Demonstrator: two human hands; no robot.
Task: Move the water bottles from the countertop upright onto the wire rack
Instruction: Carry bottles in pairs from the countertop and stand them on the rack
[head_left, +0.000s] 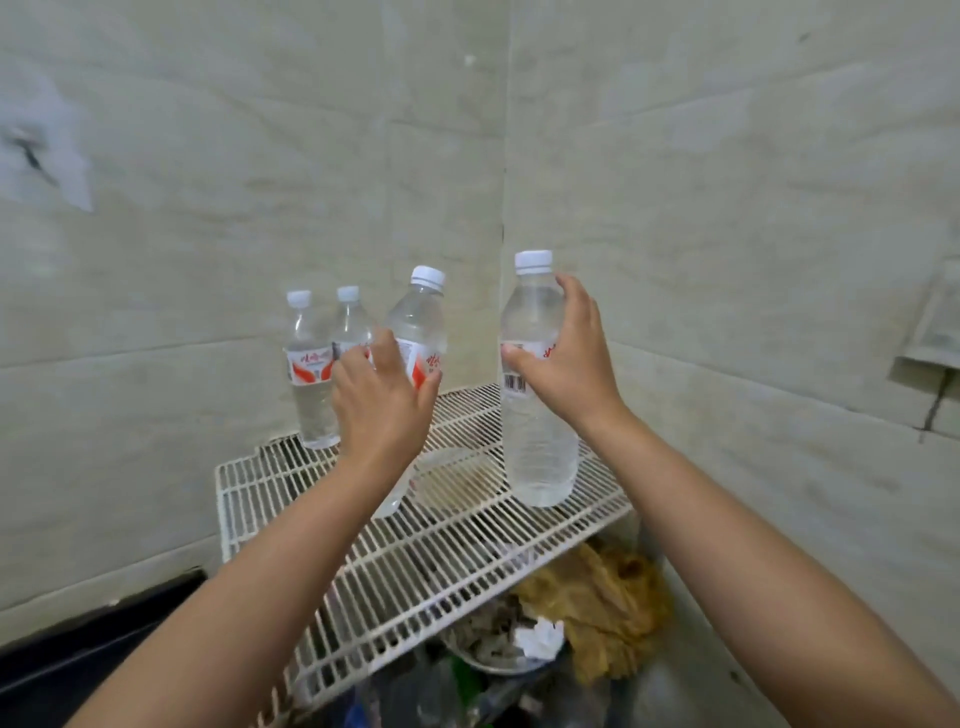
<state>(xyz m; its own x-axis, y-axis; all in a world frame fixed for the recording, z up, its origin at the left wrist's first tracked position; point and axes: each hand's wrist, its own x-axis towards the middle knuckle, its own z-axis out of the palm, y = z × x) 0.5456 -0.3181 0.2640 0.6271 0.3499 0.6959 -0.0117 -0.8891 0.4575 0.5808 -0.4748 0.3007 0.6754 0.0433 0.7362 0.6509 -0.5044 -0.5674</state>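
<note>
Hands each clasping a bottle – left hand (382, 400), tilted bottle (418, 332), right hand (563, 358), upright bottle (537, 431) near wire rack (415, 561) edge

Under the shelf we've got a messy heap: yellowish-brown crumpled stuff (597, 613), a wad of white paper (540, 639) near it, and a green thing (457, 675) we can't identify. Dingy tiled walls (727, 208) meet in the corner.

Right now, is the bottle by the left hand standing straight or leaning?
Leaning. The bottle by the left hand tilts, its cap right of its base, while the right hand's bottle stands upright on the wire rack.
</note>
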